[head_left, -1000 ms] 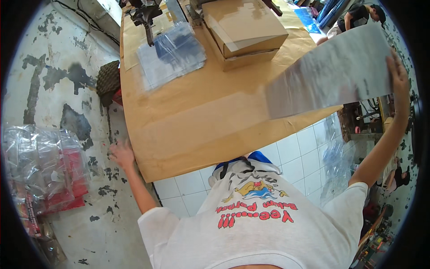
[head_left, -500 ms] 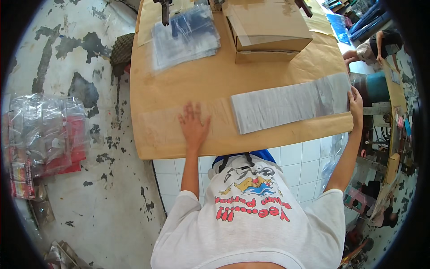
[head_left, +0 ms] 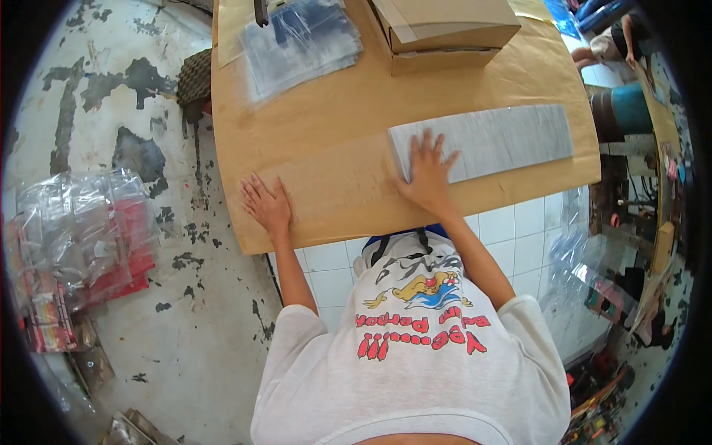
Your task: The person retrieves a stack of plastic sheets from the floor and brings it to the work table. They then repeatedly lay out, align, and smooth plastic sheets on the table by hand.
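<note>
A long stack of greyish clear plastic sheets point(head_left: 512, 142) lies on the brown paper-covered table point(head_left: 319, 119), slanting slightly up to the right. My right hand point(head_left: 430, 169) is open, its spread fingers over the left end of this stack. Close to the table's near left edge, my left hand point(head_left: 267, 206) lies open and flat, palm down. Between the two hands a faint see-through plastic sheet point(head_left: 341, 178) seems to lie on the paper; its outline is hard to make out. Neither hand grips anything.
A cardboard box point(head_left: 449, 33) stands at the table's far side, beside a pile of clear plastic bags point(head_left: 300, 52). On the floor at left are plastic packages point(head_left: 89, 237) in clear and red. Another person point(head_left: 623, 44) is at the far right.
My right hand has left the right end of the stack and come left onto its left end. My left hand has slid left and nearer. The stack now lies flat at its right end.
</note>
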A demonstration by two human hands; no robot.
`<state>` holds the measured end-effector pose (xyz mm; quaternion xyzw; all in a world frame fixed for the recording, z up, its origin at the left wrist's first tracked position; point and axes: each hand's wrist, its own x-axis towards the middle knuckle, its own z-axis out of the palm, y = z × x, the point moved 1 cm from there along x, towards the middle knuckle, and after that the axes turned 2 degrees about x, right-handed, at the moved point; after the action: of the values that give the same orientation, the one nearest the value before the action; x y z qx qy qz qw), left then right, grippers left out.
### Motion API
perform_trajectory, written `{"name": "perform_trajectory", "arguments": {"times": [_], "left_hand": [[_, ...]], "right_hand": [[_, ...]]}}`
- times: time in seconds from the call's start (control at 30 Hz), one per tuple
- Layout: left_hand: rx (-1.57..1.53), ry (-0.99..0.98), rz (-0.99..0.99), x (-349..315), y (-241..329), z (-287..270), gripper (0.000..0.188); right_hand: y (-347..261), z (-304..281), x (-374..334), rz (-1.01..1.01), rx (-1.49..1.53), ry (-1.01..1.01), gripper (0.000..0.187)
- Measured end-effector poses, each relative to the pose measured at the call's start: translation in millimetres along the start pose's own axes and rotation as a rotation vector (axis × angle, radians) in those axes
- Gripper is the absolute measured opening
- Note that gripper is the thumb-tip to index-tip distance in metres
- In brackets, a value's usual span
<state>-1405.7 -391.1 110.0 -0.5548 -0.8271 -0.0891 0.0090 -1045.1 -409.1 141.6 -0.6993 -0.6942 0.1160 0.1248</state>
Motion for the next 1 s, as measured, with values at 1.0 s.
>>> {"name": "perform_trajectory", "arguments": {"times": [1.0], "left_hand": [[0.154, 0.101, -0.222, 122, -215, -25, 0.048]], "right_hand": [[75, -494, -40, 0.354, 0.042, 0.464, 0.071]]}}
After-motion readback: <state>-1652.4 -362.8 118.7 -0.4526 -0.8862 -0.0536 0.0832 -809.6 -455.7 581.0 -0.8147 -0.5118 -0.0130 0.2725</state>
